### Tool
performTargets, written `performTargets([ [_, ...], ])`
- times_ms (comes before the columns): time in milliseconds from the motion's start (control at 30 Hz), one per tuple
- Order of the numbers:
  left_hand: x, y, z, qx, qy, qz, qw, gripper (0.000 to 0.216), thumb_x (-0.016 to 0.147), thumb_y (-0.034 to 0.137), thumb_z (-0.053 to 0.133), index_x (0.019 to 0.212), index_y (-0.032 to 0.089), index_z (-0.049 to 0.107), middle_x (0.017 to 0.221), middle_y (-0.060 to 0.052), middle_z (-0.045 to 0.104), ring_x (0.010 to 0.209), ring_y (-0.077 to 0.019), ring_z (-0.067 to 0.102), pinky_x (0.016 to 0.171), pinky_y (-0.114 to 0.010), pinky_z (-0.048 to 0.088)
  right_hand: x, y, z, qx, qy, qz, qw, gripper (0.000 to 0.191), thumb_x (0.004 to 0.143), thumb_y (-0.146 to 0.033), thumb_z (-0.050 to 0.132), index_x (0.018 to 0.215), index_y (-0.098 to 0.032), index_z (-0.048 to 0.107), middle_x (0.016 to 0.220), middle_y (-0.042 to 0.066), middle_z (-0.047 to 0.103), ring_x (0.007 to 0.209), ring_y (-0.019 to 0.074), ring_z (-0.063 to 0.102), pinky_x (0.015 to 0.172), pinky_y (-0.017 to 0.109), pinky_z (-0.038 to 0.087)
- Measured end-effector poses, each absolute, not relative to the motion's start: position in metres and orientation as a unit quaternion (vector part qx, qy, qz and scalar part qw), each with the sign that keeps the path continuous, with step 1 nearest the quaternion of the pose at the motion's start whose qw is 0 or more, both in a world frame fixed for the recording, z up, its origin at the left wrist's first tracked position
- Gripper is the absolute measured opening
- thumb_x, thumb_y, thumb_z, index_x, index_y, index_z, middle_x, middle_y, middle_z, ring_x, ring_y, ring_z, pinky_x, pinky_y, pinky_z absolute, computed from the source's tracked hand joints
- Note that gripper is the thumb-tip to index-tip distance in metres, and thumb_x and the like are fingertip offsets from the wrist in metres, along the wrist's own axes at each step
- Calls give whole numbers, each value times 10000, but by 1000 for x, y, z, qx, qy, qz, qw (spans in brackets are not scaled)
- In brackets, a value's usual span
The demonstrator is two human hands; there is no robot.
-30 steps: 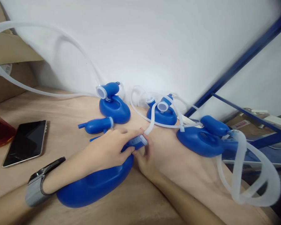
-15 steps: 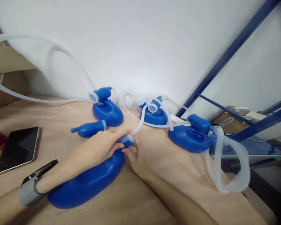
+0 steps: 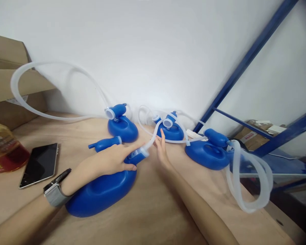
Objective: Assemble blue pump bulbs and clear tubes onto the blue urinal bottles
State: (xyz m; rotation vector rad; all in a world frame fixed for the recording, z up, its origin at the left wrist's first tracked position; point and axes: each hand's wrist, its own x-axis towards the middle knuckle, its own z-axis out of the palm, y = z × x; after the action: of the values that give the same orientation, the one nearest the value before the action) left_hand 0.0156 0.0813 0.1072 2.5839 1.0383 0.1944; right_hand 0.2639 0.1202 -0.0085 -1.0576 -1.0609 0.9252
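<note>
A blue plastic urinal bottle (image 3: 102, 195) lies on its side in front of me, its neck end pointing away to the right. My left hand (image 3: 112, 158) grips the neck of this bottle, thumb below and index finger along the top. A translucent white cap (image 3: 143, 151) sits on the mouth, and a clear hose (image 3: 154, 136) runs out of it toward the back. My right hand (image 3: 162, 151) is raised beside the hose with fingers stretched out; whether the fingertips touch it I cannot tell. Just beyond my left hand rests a loose blue funnel-shaped piece (image 3: 108, 143).
Several blue bottles with hoses stand along the wall, including one at the back left (image 3: 123, 131) and one at the right (image 3: 206, 154) whose coiled hose (image 3: 261, 183) hangs over the table edge. A phone (image 3: 40, 165), a bottle of reddish liquid (image 3: 7, 149) and cardboard boxes (image 3: 12, 81) are at left.
My right hand has let go of the capped neck and moved up and away to the right, its fingers opening. My left hand still grips the neck. The view has shifted left.
</note>
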Motion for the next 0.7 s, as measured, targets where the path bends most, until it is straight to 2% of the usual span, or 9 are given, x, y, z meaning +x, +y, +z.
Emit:
performTargets([
  [100,-3,83,120,911,348,33,217,818,897,407,684,1644,344,355,1244,-52,749,1022,-271,738,896,-322,540,271,153,33,-448,-334,532,636,497,1040,-423,512,1521,-378,395,1228,28,709,1003,192,762,922,386,615],
  [167,-17,81,128,909,332,27,251,793,825,353,733,1574,355,471,1071,2,776,901,-242,738,796,-277,541,277,169,58,-435,-293,559,642,323,1049,-376,486,1364,-312,522,1067,31,731,899,183,763,783,322,633],
  [233,-30,78,134,899,342,36,270,788,759,282,762,1513,362,548,961,31,775,824,-231,728,713,-253,522,279,175,74,-432,-292,572,633,172,1037,-332,510,1147,-242,608,901,32,718,773,164,738,674,260,611],
  [300,-38,77,136,887,362,43,283,812,719,222,764,1493,374,573,947,37,779,806,-232,726,683,-249,508,277,171,82,-435,-305,581,617,116,1024,-274,524,1016,-213,622,743,-6,657,589,118,651,559,203,552],
  [400,-42,81,133,886,341,49,311,776,698,232,780,1444,379,628,960,35,782,821,-234,725,695,-251,511,268,146,87,-435,-338,595,585,141,999,-219,524,1043,-185,654,625,-60,580,411,76,484,433,177,445],
  [467,-39,85,130,889,323,65,317,735,693,282,800,1411,360,663,962,21,777,843,-240,723,712,-257,519,262,123,93,-428,-382,608,549,205,971,-213,543,1115,-164,681,617,-56,605,403,87,503,424,194,444],
  [533,-34,87,127,887,329,73,315,749,691,321,815,1423,340,658,999,-1,776,895,-257,729,749,-274,530,259,101,102,-408,-468,611,491,268,945,-220,557,1172,-163,685,644,-42,651,451,113,590,476,221,501],
  [633,-27,88,126,883,345,49,314,799,709,371,824,1478,334,612,1058,-22,771,977,-282,732,811,-306,546,258,77,115,-398,-611,578,366,383,940,-243,584,1318,-194,623,768,-21,735,597,160,722,647,290,595],
  [700,-25,89,126,884,345,21,314,853,712,389,838,1520,334,570,1134,-35,763,1048,-293,723,873,-327,553,258,72,116,-434,-660,515,334,485,944,-232,608,1425,-211,551,831,-13,759,693,174,758,739,315,603],
])
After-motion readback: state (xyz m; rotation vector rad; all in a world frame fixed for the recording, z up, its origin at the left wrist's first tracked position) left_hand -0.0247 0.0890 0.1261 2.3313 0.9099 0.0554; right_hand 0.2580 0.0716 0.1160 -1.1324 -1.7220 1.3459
